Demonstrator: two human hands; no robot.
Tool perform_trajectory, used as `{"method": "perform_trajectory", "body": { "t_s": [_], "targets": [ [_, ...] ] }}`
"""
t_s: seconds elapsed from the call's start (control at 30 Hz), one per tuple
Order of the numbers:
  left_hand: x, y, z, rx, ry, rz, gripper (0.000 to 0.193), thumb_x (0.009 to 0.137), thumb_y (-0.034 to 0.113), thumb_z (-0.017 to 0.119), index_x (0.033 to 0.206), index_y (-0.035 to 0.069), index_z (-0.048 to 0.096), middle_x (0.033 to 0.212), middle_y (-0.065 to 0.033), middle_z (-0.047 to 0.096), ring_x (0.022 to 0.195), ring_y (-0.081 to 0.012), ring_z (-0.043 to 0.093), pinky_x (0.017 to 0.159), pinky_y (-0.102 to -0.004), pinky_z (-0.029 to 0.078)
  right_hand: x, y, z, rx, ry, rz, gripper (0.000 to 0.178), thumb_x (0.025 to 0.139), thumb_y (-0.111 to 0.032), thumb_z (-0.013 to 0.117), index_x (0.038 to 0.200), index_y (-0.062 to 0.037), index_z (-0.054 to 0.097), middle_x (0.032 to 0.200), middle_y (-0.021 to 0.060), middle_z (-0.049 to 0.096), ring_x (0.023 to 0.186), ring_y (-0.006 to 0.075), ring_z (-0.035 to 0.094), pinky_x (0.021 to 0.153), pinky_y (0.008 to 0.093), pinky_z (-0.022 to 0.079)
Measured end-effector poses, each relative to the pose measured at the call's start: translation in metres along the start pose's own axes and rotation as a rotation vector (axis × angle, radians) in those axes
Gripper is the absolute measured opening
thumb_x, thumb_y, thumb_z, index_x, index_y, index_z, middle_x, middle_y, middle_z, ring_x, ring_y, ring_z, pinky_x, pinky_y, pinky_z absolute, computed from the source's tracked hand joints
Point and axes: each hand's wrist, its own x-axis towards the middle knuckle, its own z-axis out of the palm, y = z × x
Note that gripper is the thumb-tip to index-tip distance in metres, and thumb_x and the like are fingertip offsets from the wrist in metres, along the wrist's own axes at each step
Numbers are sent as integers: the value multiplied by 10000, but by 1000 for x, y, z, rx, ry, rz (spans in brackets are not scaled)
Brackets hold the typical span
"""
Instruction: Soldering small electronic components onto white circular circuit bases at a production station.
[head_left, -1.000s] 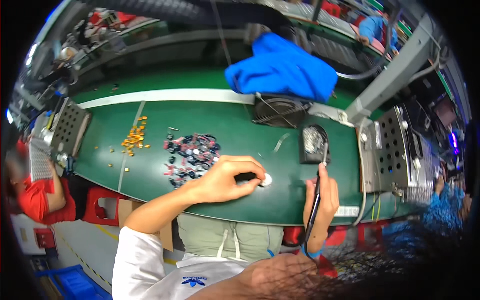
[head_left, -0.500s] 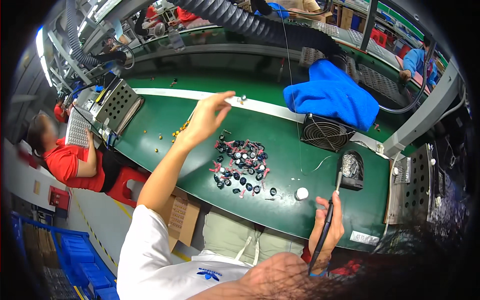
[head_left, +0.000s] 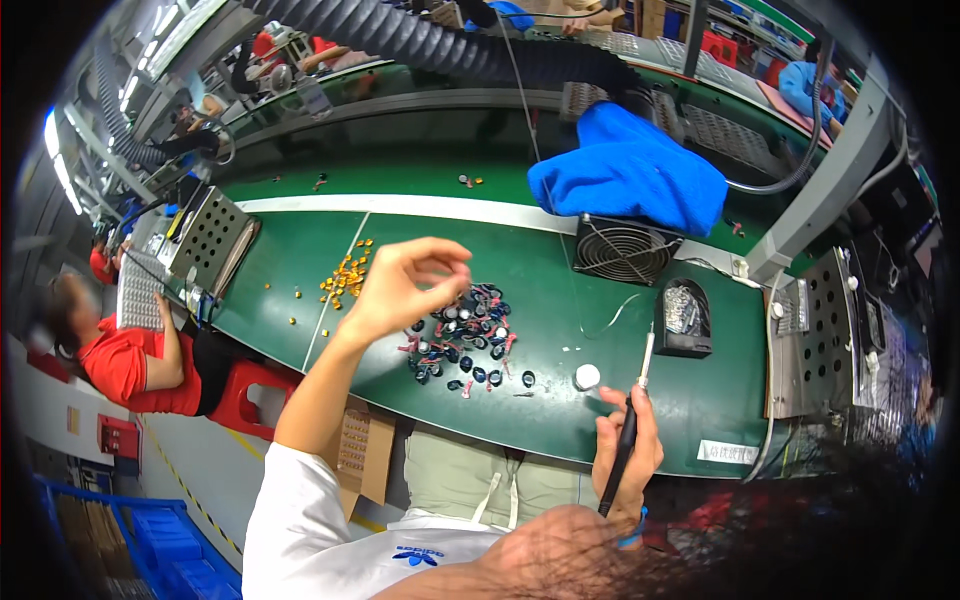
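Note:
My left hand (head_left: 402, 288) hovers at the upper left edge of a pile of small round black parts with red and black leads (head_left: 465, 350). Its fingers are curved with a gap to the thumb, and I see nothing between them. Upright in my right hand (head_left: 643, 445), near the front edge of the bench, is a soldering iron (head_left: 622, 455) with a black handle and a metal tip pointing away from me. Left of the pile lie scattered small gold-coloured pieces (head_left: 347, 278). A small white round tub (head_left: 587, 377) sits just beyond my right fingers.
A black stand with metal shavings (head_left: 672, 330) stands at the right. Behind it are a black fan (head_left: 622, 250) and a blue cloth (head_left: 630, 170). Small parts (head_left: 470, 181) rest on the green strip beyond the white rail. At far left, a person in red (head_left: 140, 350) holds a tray.
My left hand has drawn back from the white rail toward the pile. A small part by its fingertips now lies beyond the rail. My right hand still holds the soldering iron; the view has shifted.

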Motion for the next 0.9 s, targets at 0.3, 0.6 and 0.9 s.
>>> {"method": "perform_trajectory", "body": {
  "t_s": [0.3, 0.6, 0.9],
  "targets": [
    [-4, 23, 84, -245, -551, -50, 223, 943, 12, 742, 1155, -49, 717, 1075, -106, 753, 1017, -151, 720, 937, -305, 581, 19, 0, 9, -9, 29, -82, 386, 1063, -34, 538, 1439, 22, 469, 1101, 215, 762, 692, 152, 614, 662, 279, 530],
    [-5, -9, 123, -68, -378, 74, 189, 936, 32, 761, 1109, -41, 741, 1027, -104, 757, 931, -131, 699, 869, -280, 571, 18, -3, 3, -131, -72, -74, 207, 1013, 21, 604, 1214, 9, 554, 1131, 221, 761, 936, 279, 753, 786, 344, 573],
    [-8, -10, 118, 86, -205, 441, 176, 916, 6, 731, 1091, -2, 753, 975, -145, 758, 861, -279, 728, 746, -359, 588, 22, -14, 11, -363, -209, -161, 257, 928, 61, 673, 1166, -7, 606, 1217, 178, 739, 1042, 397, 713, 882, 444, 574]
  ]
}}
